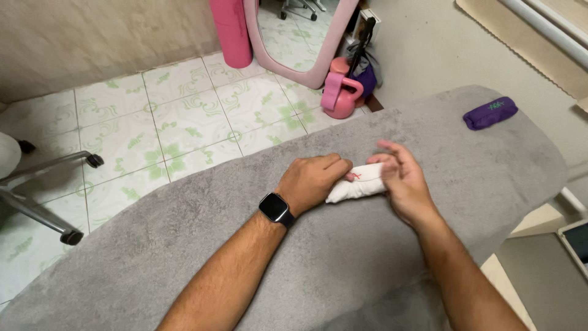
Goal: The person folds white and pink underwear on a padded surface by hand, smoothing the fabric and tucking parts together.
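Note:
A small white rolled cloth (358,184) with a bit of red stitching lies on a grey towel-covered surface (184,245). My left hand (312,179), with a black watch on its wrist, is closed over the roll's left end. My right hand (399,176) cups the right end, its fingers partly spread and blurred. A purple rolled cloth (490,113) rests apart at the far right of the grey surface.
Beyond the surface is a green-patterned tile floor (159,122). A pink kettlebell (340,93), a pink-framed mirror (294,37) and a pink roll (231,30) stand at the back. An office chair base (49,196) sits at left. A tablet corner (576,242) shows at right.

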